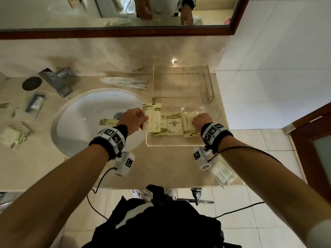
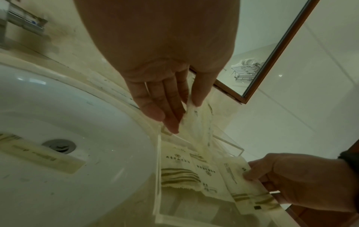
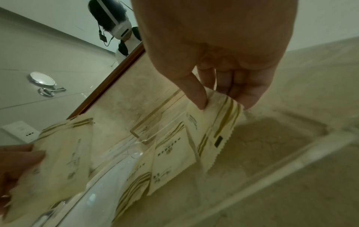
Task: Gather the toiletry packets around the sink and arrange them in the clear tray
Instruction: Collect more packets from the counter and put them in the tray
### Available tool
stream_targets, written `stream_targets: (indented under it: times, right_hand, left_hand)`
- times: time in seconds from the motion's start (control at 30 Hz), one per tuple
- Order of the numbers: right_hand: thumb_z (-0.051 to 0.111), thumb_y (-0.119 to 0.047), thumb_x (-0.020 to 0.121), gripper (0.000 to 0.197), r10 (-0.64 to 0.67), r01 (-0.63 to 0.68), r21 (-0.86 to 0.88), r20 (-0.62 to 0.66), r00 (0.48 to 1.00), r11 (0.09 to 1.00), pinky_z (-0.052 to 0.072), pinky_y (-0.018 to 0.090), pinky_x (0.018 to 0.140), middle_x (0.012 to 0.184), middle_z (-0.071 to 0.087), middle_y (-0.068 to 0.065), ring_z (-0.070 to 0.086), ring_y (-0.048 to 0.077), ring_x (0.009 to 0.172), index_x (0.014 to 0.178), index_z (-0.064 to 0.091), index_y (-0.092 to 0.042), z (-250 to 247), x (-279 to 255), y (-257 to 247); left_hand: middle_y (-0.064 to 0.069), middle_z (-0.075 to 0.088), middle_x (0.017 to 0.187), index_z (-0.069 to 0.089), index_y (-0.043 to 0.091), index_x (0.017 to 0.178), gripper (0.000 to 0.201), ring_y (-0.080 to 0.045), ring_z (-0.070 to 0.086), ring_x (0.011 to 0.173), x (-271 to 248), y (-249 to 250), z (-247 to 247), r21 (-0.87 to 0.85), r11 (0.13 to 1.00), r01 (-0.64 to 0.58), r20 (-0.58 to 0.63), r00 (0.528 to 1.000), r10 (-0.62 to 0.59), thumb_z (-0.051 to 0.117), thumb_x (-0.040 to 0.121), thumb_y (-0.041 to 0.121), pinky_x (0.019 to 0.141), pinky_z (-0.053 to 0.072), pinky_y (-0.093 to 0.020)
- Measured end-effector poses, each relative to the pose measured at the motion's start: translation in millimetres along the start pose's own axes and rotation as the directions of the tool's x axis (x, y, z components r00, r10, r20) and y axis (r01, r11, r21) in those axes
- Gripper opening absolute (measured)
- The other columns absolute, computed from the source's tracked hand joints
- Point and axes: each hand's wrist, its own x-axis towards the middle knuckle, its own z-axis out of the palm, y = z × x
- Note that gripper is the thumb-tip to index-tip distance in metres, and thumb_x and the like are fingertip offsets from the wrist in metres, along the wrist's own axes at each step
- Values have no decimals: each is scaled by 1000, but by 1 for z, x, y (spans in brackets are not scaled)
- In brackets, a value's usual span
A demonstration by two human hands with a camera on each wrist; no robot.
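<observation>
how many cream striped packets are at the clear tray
4. One cream striped packet pinched in the left hand over the left edge of the clear acrylic tray; one half hidden under it; one mid-tray; one held by the right hand. Others may be hidden.

The head view looks steeply down on the desk (image 1: 161, 165) from above. Both wrist views sit close, facing along the fingers; all three share the clear tray (image 1: 180, 144) (image 2: 157, 172) (image 3: 291, 165)

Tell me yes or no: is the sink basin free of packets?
No: in the head view one striped cream packet lies inside the white sink basin, beside the drain.
</observation>
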Motion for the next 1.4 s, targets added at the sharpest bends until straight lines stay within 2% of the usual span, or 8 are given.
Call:
stream_targets:
  times: [0.23, 0.37, 0.47, 0.83, 0.93, 1.13, 1.3, 1.4]
  right_hand:
    - [49, -19, 95, 35, 19, -19, 8, -8, 1000, 1000, 48, 37, 97, 122, 62, 16, 59, 32, 115, 123, 61, -1, -3, 5, -3]
    - [61, -21, 87, 42, 41, -41, 13, -22, 999, 999, 50, 28, 64, 96, 65, 9, 59, 20, 74, 123, 58, 0, -1, 10, -4]
    - [65, -22, 81, 66, 79, -79, -11, -39, 996, 997, 44, 25, 54, 79, 58, 2, 53, 16, 63, 140, 44, -4, -3, 10, -4]
    - [56, -17, 86, 39, 50, -54, -124, -31, 998, 991, 47, 30, 66, 97, 62, 9, 58, 27, 79, 122, 55, -2, -5, 10, -1]
    - [54, -15, 85, 47, 57, -63, -109, -49, 997, 992, 49, 29, 63, 89, 62, 6, 61, 24, 75, 130, 52, -4, -6, 8, -3]
    - [56, -16, 82, 49, 48, -57, -105, -89, 995, 993, 50, 30, 68, 107, 68, 14, 65, 32, 91, 130, 54, -4, -4, 7, -5]
    - [58, -16, 84, 22, 44, -59, -127, -114, 992, 990, 51, 33, 74, 105, 67, 16, 63, 34, 93, 102, 62, -5, -4, 7, -7]
    - [57, -17, 83, 27, 40, -53, -125, -104, 994, 991, 49, 33, 74, 107, 65, 14, 62, 33, 96, 107, 59, -7, -7, 2, -8]
  left_hand:
    - [-6, 66, 66, 57, 16, 75, 15, -22, 62, 63, 11, 2, -3, -13, 1000, 9, -5, 1000, -9, 63, 88, 20, 61, 52, -33]
    - [-8, 67, 70, 58, 12, 79, 14, -22, 62, 65, 19, 4, -2, 35, 999, -2, 17, 1000, 1, 63, 89, 22, 63, 54, -34]
    - [-7, 66, 70, 58, 12, 81, 14, -18, 59, 60, 27, 10, -1, 52, 999, -5, 24, 1000, 4, 62, 90, 22, 57, 50, -27]
    - [-7, 67, 70, 58, 11, 82, 14, -14, 59, 57, 40, 18, 7, 61, 998, -16, 84, 996, 11, 62, 90, 22, 56, 47, -24]
    - [-7, 68, 71, 58, 13, 81, 15, -15, 58, 58, 40, 16, 7, 74, 997, -9, 90, 996, 2, 62, 90, 25, 57, 48, -24]
    - [-4, 67, 69, 58, 14, 80, 16, -15, 58, 59, 38, 15, 2, 75, 997, -7, 93, 996, 0, 61, 91, 25, 56, 46, -23]
    - [-5, 68, 74, 57, 18, 78, 16, -11, 57, 57, 35, 14, -1, 118, 993, -22, 96, 995, 10, 60, 92, 24, 52, 42, -22]
    - [-8, 70, 77, 57, 17, 78, 15, -14, 58, 58, 35, 12, -4, 94, 995, -14, 91, 996, 6, 61, 91, 23, 53, 44, -23]
